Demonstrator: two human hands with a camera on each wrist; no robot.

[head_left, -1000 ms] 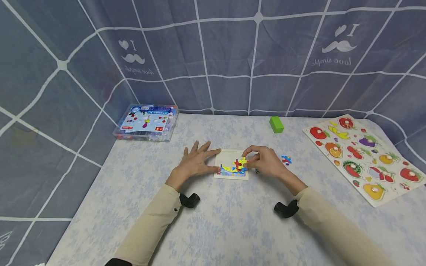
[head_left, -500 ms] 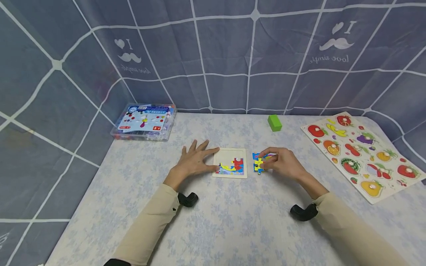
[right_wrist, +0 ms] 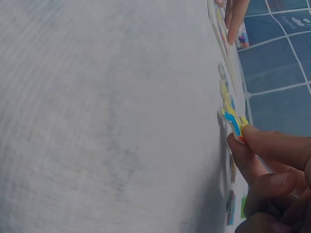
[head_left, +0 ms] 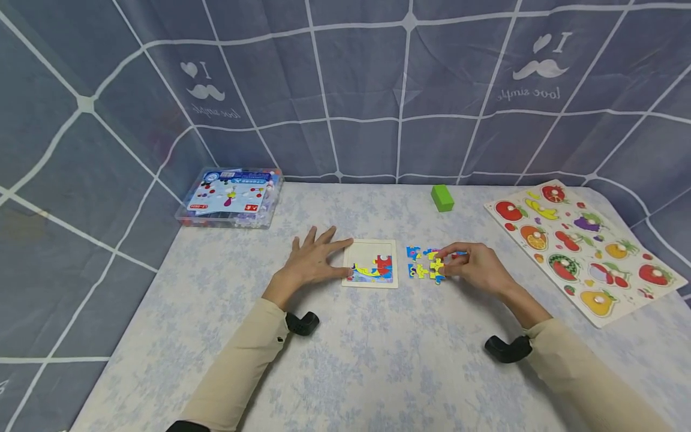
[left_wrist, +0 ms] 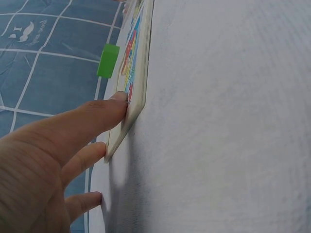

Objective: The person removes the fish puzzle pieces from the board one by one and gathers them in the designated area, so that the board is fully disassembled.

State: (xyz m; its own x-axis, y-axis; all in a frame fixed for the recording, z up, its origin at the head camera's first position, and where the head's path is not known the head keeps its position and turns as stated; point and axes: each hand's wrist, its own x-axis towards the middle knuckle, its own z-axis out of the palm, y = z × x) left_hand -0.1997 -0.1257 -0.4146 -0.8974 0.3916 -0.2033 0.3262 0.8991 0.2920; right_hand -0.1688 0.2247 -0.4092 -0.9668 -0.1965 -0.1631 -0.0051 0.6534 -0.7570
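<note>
One thin yellow-and-blue jigsaw piece (head_left: 436, 269), likely light, stiff, best edge-held: my right fingers (right_wrist: 278, 145) pinch it, left fingers (head_left: 336, 246) spread.

We see a curtained-off play corner, its building unclear: beyond the right hand (head_left: 480, 267) hangs a printed curtain (head_left: 367, 78), and on the floral-covered table (head_left: 345, 366) lie a fruit peg puzzle (head_left: 585, 249), right of that hand, and a molecular model kit (head_left: 229, 199), beyond the left hand (head_left: 312, 262).

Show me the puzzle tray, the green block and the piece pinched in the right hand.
Puzzle tray (head_left: 369, 248), head view: bare upper floor.
Green block (head_left: 442, 198), head view: upper face.
Pinched piece (right_wrist: 234, 123), right wrist view: blue printed patch.
</note>
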